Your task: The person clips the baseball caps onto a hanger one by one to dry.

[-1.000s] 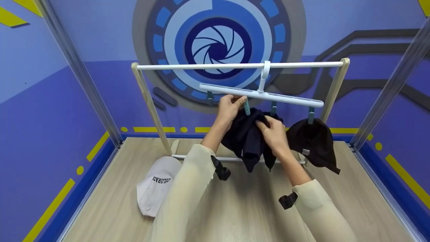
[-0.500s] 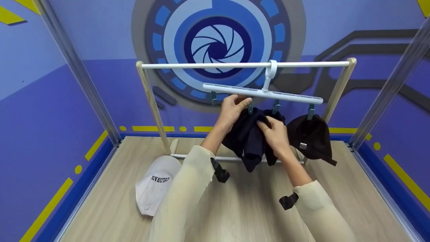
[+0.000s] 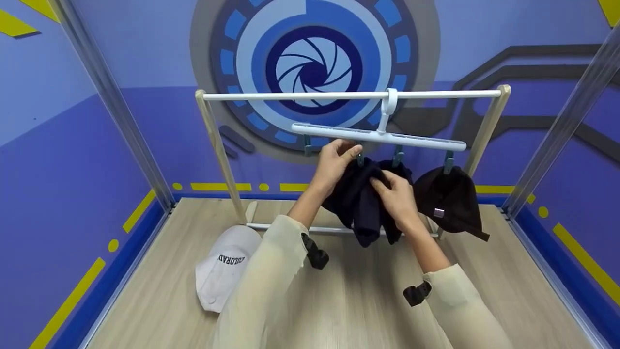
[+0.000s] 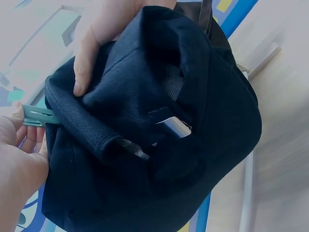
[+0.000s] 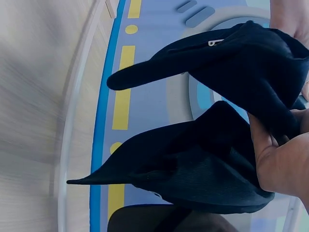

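My left hand (image 3: 335, 162) pinches a green clip (image 4: 41, 116) on the white hanger (image 3: 339, 132), the second clip from the left. The lower end of that clip meets the edge of a dark navy cap (image 4: 145, 183). My right hand (image 3: 398, 196) grips the fabric of this cap, thumb on the near side. Just behind it, a second dark cap (image 5: 203, 159) hangs from the third clip (image 3: 398, 156). At the hanger's right end a dark brown cap (image 3: 450, 201) hangs from another clip (image 3: 449, 162). The leftmost clip (image 3: 307, 145) holds nothing.
The hanger hooks over the top bar (image 3: 290, 96) of a small wooden rack (image 3: 220, 160) and tilts down to the right. A white cap (image 3: 225, 269) with dark lettering lies on the wooden tabletop (image 3: 339, 300) at left. Blue panels (image 3: 72, 145) surround the table.
The rack and hanger have shifted slightly right, and the hanger tilts less. The brown cap has swung a little up and left. Both hands keep their holds on the clip and navy cap.
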`<state>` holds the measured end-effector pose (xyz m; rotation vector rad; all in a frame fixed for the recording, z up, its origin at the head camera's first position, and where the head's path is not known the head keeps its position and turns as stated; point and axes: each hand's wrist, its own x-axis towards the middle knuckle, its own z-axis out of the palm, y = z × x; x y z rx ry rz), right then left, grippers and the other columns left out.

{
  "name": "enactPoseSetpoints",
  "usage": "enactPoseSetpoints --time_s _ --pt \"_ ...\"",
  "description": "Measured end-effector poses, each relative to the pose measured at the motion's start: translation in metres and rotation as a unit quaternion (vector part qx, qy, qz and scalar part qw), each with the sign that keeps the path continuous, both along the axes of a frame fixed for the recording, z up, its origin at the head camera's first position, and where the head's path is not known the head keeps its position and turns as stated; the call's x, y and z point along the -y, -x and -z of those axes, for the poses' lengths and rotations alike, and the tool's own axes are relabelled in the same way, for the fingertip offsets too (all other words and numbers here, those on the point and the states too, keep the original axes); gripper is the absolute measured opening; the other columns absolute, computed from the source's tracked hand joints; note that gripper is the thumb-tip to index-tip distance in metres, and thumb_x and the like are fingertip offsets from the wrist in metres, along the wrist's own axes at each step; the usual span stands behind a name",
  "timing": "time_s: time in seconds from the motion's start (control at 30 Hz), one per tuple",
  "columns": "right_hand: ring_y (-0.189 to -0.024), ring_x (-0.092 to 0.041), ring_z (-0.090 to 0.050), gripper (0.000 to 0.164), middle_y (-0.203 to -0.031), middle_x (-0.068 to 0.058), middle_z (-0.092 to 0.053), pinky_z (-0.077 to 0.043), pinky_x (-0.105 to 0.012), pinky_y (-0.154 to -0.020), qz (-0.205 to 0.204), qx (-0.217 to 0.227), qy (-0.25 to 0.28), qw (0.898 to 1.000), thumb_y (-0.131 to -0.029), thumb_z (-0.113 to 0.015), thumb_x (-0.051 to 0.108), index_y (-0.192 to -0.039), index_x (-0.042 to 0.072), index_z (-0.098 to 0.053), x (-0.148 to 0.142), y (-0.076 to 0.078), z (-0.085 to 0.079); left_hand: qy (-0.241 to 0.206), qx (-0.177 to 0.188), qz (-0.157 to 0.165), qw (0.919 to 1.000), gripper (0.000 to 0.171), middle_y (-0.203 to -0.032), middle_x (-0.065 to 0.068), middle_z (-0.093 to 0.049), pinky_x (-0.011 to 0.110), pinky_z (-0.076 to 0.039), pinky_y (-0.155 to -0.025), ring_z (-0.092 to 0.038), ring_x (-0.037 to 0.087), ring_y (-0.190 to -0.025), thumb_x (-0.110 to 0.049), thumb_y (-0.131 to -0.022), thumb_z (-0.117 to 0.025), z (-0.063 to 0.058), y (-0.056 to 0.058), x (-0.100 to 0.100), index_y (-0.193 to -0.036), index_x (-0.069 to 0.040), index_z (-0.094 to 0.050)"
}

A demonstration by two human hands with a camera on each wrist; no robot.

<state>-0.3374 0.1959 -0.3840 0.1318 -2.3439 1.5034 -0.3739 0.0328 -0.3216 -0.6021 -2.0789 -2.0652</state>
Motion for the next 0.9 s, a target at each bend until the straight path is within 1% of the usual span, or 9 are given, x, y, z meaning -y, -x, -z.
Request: enactPoseSetpoints --time_s 0.17,0.2,0.3,0.4,0.6,0.67,0.77,0.9 --pt "-0.084 -0.016 -0.061 0.024 -0.104 -0.002 -0.067 -0.049 -0.027 -0.073 -0.011 0.002 0.001 1.000 -0.091 -0.063 0.031 -0.110 0.017 -0.068 -0.002 -0.001 0.003 -0.002 -0.004 -0.002 1.0000 0.028 -0.106 0.009 -0.067 0.027 -0.050 -0.083 -0.061 0.015 -0.095 -0.021 -0.090 -0.065 0.016 0.015 -0.002 -0.110 -0.003 -0.065" --pt "-0.085 -0.016 -0.061 0.024 -0.106 -0.002 -0.067 -0.049 -0.027 -0.074 -0.015 0.004 0.002 1.000 -0.092 -0.063 0.030 -0.111 0.017 -0.067 -0.002 -0.002 0.003 -0.002 -0.004 -0.004 1.0000 0.029 -0.106 0.007 -0.067 0.027 -0.050 -0.083 -0.061 0.014 -0.096 -0.022 -0.089 -0.065 0.018 0.016 -0.001 -0.111 -0.003 -0.065" --pt "-0.090 -0.016 -0.061 0.027 -0.110 -0.004 -0.067 -0.049 -0.027 -0.077 -0.026 0.006 0.002 1.000 -0.092 -0.062 0.028 -0.115 0.015 -0.066 -0.003 -0.003 0.004 -0.007 0.000 -0.010 0.9999 0.033 -0.108 0.005 -0.066 0.026 -0.050 -0.084 -0.061 0.013 -0.098 -0.024 -0.089 -0.066 0.020 0.015 0.000 -0.114 -0.003 -0.064" --pt "-0.092 -0.016 -0.060 0.028 -0.111 -0.006 -0.067 -0.048 -0.024 -0.078 -0.034 0.006 0.006 0.999 -0.092 -0.062 0.024 -0.117 0.011 -0.064 -0.005 -0.005 0.005 -0.011 0.008 -0.010 0.9999 0.039 -0.113 0.006 -0.065 0.026 -0.050 -0.086 -0.061 0.014 -0.102 -0.027 -0.088 -0.067 0.020 0.013 0.002 -0.118 -0.002 -0.062" --pt "-0.088 -0.019 -0.063 0.030 -0.111 -0.008 -0.068 -0.051 -0.024 -0.072 -0.052 0.016 0.018 0.998 -0.092 -0.062 0.021 -0.121 0.012 -0.062 -0.007 -0.008 0.005 -0.027 0.023 -0.009 0.9993 0.038 -0.121 0.015 -0.061 0.029 -0.049 -0.090 -0.059 0.020 -0.108 -0.021 -0.088 -0.067 0.020 0.013 0.006 -0.120 -0.002 -0.060" --pt "-0.091 -0.019 -0.064 0.031 -0.113 -0.007 -0.067 -0.051 -0.025 -0.073 -0.054 0.020 0.017 0.998 -0.092 -0.062 0.021 -0.122 0.013 -0.061 -0.007 -0.009 0.006 -0.029 0.024 -0.011 0.9992 0.038 -0.121 0.015 -0.061 0.029 -0.049 -0.090 -0.059 0.020 -0.109 -0.019 -0.088 -0.067 0.020 0.013 0.008 -0.121 -0.001 -0.060" --pt "-0.101 -0.019 -0.063 0.033 -0.118 -0.008 -0.065 -0.051 -0.027 -0.080 -0.059 0.021 0.016 0.998 -0.093 -0.061 0.019 -0.126 0.013 -0.059 -0.008 -0.011 0.008 -0.027 0.021 -0.014 0.9993 0.038 -0.119 0.012 -0.061 0.028 -0.049 -0.089 -0.059 0.018 -0.107 -0.020 -0.088 -0.068 0.021 0.012 0.011 -0.120 -0.002 -0.060" --pt "-0.113 -0.021 -0.058 0.037 -0.126 -0.011 -0.060 -0.048 -0.033 -0.092 -0.067 0.016 0.020 0.997 -0.094 -0.059 0.015 -0.130 0.011 -0.055 -0.009 -0.014 0.010 -0.017 0.006 -0.017 0.9997 0.040 -0.118 0.010 -0.061 0.026 -0.049 -0.088 -0.059 0.014 -0.105 -0.025 -0.087 -0.069 0.021 0.009 0.014 -0.120 -0.004 -0.061"
